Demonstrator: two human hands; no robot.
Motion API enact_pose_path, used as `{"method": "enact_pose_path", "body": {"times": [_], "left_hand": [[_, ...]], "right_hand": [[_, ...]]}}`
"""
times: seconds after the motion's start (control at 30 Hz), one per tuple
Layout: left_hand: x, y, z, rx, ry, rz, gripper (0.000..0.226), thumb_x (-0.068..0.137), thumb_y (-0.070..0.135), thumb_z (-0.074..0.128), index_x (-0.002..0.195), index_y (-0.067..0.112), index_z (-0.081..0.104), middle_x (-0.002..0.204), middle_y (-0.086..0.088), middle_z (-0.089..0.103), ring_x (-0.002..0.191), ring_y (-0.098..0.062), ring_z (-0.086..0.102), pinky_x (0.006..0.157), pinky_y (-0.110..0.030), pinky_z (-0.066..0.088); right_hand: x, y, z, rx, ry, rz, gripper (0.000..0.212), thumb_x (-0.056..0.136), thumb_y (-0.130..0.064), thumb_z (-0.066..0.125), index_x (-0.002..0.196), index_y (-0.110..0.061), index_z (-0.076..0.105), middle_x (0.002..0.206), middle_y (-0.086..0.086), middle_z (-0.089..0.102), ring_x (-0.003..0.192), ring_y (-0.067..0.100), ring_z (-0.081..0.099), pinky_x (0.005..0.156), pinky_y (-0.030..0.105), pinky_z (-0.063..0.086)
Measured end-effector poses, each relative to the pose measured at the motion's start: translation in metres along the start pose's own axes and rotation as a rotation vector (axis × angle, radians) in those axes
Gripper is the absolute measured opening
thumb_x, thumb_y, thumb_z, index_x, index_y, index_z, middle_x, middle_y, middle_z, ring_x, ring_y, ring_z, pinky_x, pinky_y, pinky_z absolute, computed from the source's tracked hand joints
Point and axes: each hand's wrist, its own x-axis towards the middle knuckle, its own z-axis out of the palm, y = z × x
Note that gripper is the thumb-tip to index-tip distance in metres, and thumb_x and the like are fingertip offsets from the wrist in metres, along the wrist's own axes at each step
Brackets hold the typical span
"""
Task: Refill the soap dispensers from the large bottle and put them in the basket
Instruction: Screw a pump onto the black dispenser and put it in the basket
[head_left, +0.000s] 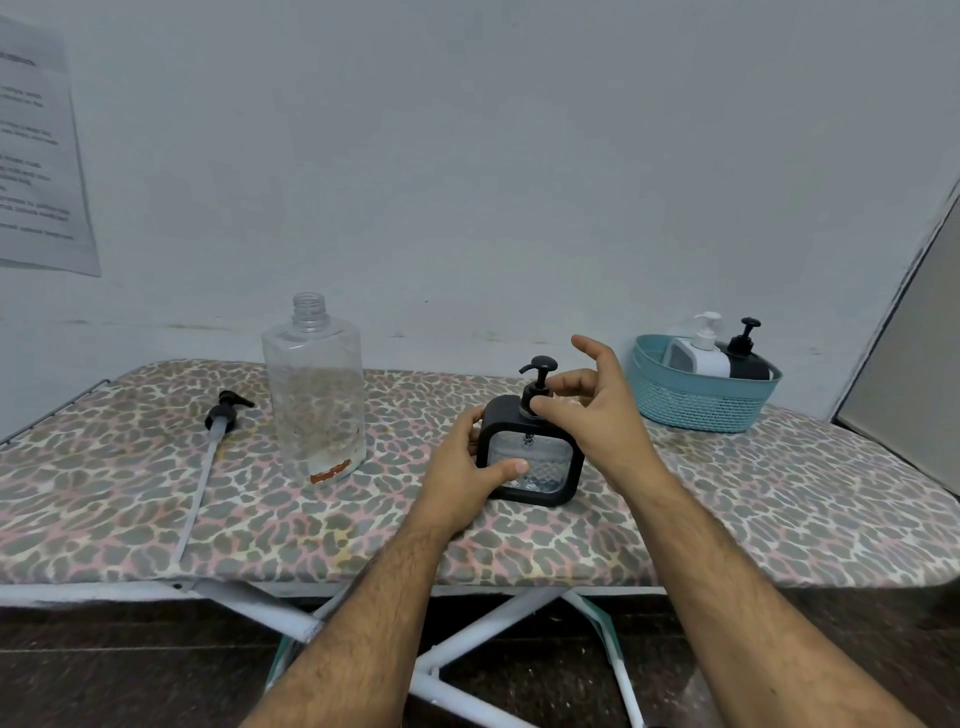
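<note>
A black square soap dispenser (540, 462) with a clear window stands on the ironing board (727, 509), its black pump on top. My left hand (465, 478) grips its left side, thumb across the window. My right hand (582, 400) pinches the pump collar with thumb and forefinger, the other fingers lifted. The large clear bottle (314, 395) stands uncapped to the left, almost empty. Its black pump (221, 415) with a long tube lies flat on the board further left. A teal basket (696, 400) at the back right holds a white dispenser (698, 348) and a black dispenser (748, 353).
The board has a leopard-print cover and white crossed legs below. A wall runs close behind it, with a printed sheet (36, 156) taped at the far left. A grey panel (914, 374) leans at the right edge.
</note>
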Motion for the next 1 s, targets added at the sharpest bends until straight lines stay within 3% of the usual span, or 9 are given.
{"method": "enact_pose_path", "body": {"times": [0.17,0.3,0.37,0.47,0.57,0.73,0.83,0.9,1.0], "left_hand": [[-0.0001,0.0012,0.0007,0.004,-0.002,-0.002,0.069,0.078,0.019,0.082,0.135,0.03,0.044,0.113,0.012,0.06,0.1,0.003,0.059,0.072,-0.009,0.05],[0.0006,0.0014,0.0001,0.012,0.004,-0.009,0.069,0.078,0.02,0.083,0.134,0.031,0.043,0.113,0.013,0.06,0.099,0.005,0.058,0.075,-0.012,0.049],[0.0003,0.0017,0.0004,0.012,0.001,-0.01,0.069,0.079,0.02,0.082,0.134,0.031,0.043,0.114,0.013,0.06,0.099,0.005,0.058,0.072,-0.01,0.048],[0.0004,0.0013,0.0,0.007,0.0,-0.012,0.071,0.079,0.02,0.082,0.138,0.027,0.043,0.114,0.013,0.06,0.1,0.003,0.059,0.073,-0.011,0.049],[-0.0002,0.0012,0.0003,0.008,0.002,-0.011,0.072,0.078,0.02,0.082,0.138,0.027,0.043,0.115,0.011,0.061,0.1,0.003,0.059,0.073,-0.012,0.05],[-0.0004,0.0021,0.0005,0.004,-0.002,-0.009,0.07,0.079,0.019,0.082,0.136,0.028,0.044,0.111,0.015,0.06,0.098,0.005,0.059,0.072,-0.011,0.05],[-0.0009,0.0017,0.0006,0.004,0.002,-0.003,0.069,0.078,0.019,0.082,0.135,0.029,0.044,0.11,0.015,0.061,0.097,0.005,0.06,0.071,-0.011,0.05],[-0.0009,0.0008,0.0009,0.0,0.003,-0.002,0.069,0.078,0.019,0.082,0.135,0.028,0.045,0.111,0.014,0.061,0.098,0.005,0.061,0.074,-0.012,0.051],[0.0,-0.0003,0.0011,-0.004,0.003,-0.001,0.069,0.078,0.019,0.082,0.136,0.027,0.045,0.112,0.014,0.061,0.099,0.004,0.06,0.078,-0.014,0.051]], "right_hand": [[-0.0001,-0.0008,-0.001,0.035,-0.058,0.001,0.064,0.088,-0.007,0.066,0.139,-0.034,0.038,0.112,-0.001,0.07,0.108,0.011,0.066,0.099,0.038,0.051],[0.0003,-0.0025,0.0002,-0.042,-0.041,-0.044,0.073,0.084,-0.012,0.075,0.142,-0.032,0.036,0.105,-0.006,0.066,0.11,0.008,0.061,0.089,0.019,0.042],[0.0008,-0.0038,-0.0004,-0.026,-0.066,-0.034,0.071,0.087,-0.008,0.069,0.144,-0.032,0.034,0.112,-0.006,0.063,0.115,0.009,0.058,0.087,0.014,0.04],[0.0009,-0.0045,0.0007,-0.007,-0.071,-0.026,0.068,0.089,-0.004,0.063,0.144,-0.032,0.034,0.11,-0.002,0.069,0.105,0.008,0.066,0.094,0.027,0.051],[0.0007,-0.0028,0.0002,-0.057,-0.034,-0.04,0.075,0.083,-0.015,0.077,0.143,-0.032,0.035,0.104,-0.001,0.066,0.104,0.01,0.062,0.09,0.026,0.048],[0.0013,-0.0013,-0.0008,0.009,-0.084,-0.01,0.064,0.088,-0.009,0.067,0.139,-0.034,0.037,0.111,0.0,0.068,0.111,0.01,0.063,0.101,0.038,0.051],[0.0019,0.0006,-0.0005,-0.025,-0.05,-0.025,0.077,0.081,-0.013,0.079,0.141,-0.033,0.035,0.101,-0.001,0.068,0.104,0.009,0.064,0.093,0.029,0.05],[0.0017,0.0018,-0.0013,-0.003,-0.058,-0.006,0.086,0.08,-0.014,0.081,0.145,-0.035,0.03,0.107,0.0,0.066,0.107,0.009,0.062,0.088,0.022,0.046],[0.0025,0.003,-0.0012,0.052,-0.078,0.011,0.084,0.086,-0.009,0.072,0.15,-0.035,0.025,0.112,0.003,0.068,0.108,0.008,0.064,0.094,0.027,0.05]]}}
